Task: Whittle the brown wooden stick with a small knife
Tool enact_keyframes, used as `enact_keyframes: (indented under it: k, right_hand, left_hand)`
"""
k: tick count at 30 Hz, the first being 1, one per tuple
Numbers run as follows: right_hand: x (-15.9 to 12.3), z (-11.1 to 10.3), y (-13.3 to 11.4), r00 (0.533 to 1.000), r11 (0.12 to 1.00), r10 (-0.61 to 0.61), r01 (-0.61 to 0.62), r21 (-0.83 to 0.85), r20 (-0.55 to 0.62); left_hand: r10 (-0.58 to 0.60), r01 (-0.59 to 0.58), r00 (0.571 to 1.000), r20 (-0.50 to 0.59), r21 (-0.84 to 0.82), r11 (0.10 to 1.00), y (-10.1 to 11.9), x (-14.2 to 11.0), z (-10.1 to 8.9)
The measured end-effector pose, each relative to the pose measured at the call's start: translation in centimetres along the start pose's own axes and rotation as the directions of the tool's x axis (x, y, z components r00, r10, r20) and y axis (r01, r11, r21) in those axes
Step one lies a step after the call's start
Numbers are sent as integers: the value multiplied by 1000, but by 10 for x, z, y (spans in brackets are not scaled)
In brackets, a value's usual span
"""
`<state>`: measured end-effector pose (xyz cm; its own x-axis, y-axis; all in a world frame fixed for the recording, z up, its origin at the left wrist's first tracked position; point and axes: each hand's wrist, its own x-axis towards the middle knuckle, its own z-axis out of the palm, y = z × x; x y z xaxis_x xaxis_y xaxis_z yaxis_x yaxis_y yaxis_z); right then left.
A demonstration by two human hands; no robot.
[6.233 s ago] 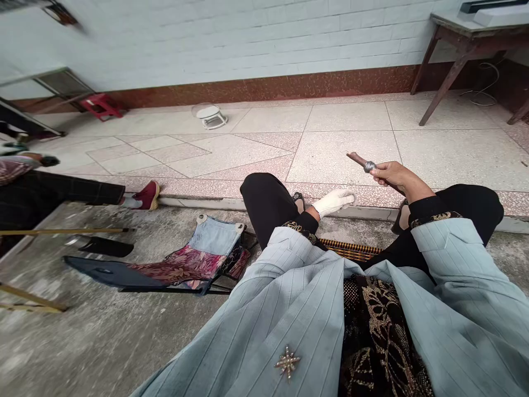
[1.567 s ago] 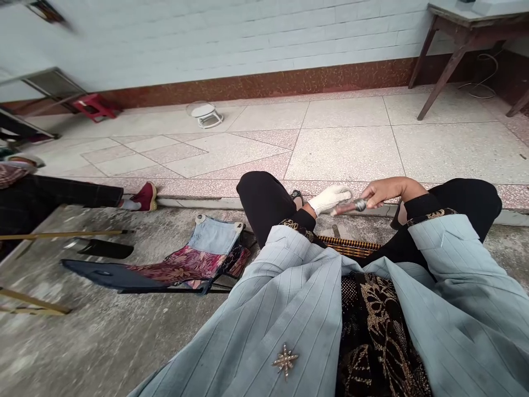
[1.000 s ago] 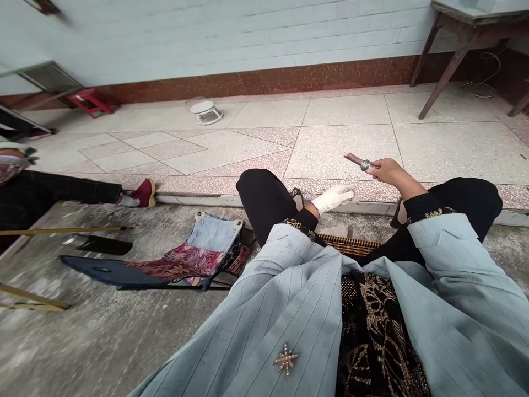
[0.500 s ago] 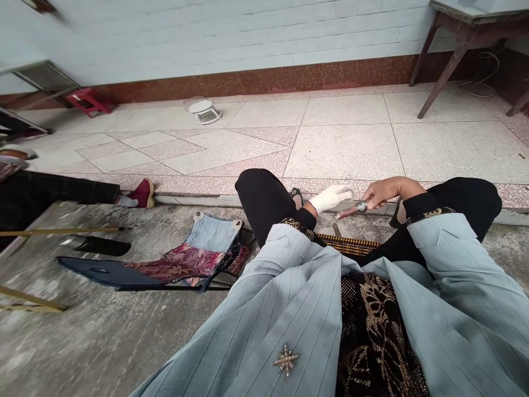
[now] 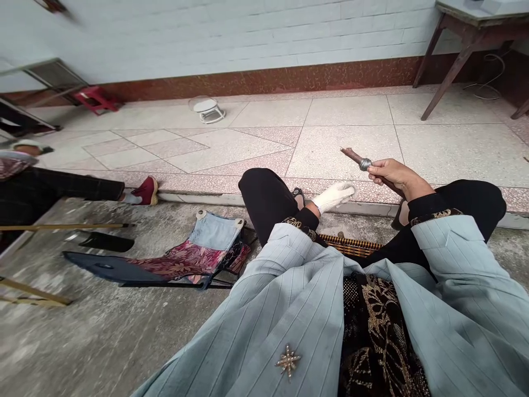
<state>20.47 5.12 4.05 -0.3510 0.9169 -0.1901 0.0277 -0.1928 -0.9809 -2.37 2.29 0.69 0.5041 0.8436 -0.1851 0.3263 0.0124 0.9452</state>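
Note:
My right hand (image 5: pixel 390 172) is bare and closed round a brown wooden-handled tool (image 5: pixel 356 159) with a metal band, raised above my right knee with its end pointing up and left. Lower down, between my knees, my left hand (image 5: pixel 334 197) wears a white glove; its fingers are curled near the step edge, and what they hold is hidden. A woven strip (image 5: pixel 351 246) of dark and yellow bands lies across my lap below both hands.
A folded fabric stool (image 5: pixel 194 255) lies on the concrete at left beside a dark blade (image 5: pixel 105 241) and bamboo sticks (image 5: pixel 61 226). Another person's legs and red shoe (image 5: pixel 145 191) stretch in from the left. A wooden table (image 5: pixel 463 44) stands at far right.
My right hand has swung the tool up and away from the gloved left hand, after bringing it down next to that hand half a second ago. The left hand stayed put.

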Motion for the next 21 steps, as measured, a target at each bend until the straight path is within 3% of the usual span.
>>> enact_keyframes:
  k: [4, 7, 9, 12, 14, 16, 18, 19, 21]
  right_hand:
    - [2, 2, -1, 990, 996, 2, -15, -91, -144]
    - [5, 1, -2, 955, 942, -14, -87, -325, -297]
    - [6, 0, -4, 926, 798, -31, -204, -567, -376]
    - [7, 3, -5, 926, 440, -29, -325, -837, -375]
    - [6, 8, -4, 943, 247, 53, -331, -911, -328]
    - [4, 13, 0, 949, 121, 199, -273, -954, -246]
    - [2, 15, 3, 919, 108, 380, -153, -982, -102]
    - [0, 16, 3, 880, 161, 475, -95, -982, -7]
    - [-6, 13, 0, 774, 372, 594, -23, -928, 220]
  left_hand:
    - [37, -39, 994, 103, 11, 999, -2, 0, 1]
    - [49, -57, 982, 182, 39, 998, -3, -1, 3]
    - [62, -78, 971, 232, 61, 995, -2, -2, 4]
    - [91, -118, 965, 245, 98, 988, -1, -4, 5]
    - [114, -143, 969, 217, 126, 982, 1, -5, 4]
    - [130, -157, 973, 190, 138, 978, 3, -5, 1]
    - [133, -158, 975, 180, 130, 979, 4, -4, -1]
    - [132, -155, 975, 178, 123, 980, 4, -3, -2]
    - [136, -153, 977, 162, 102, 983, 2, -1, -4]
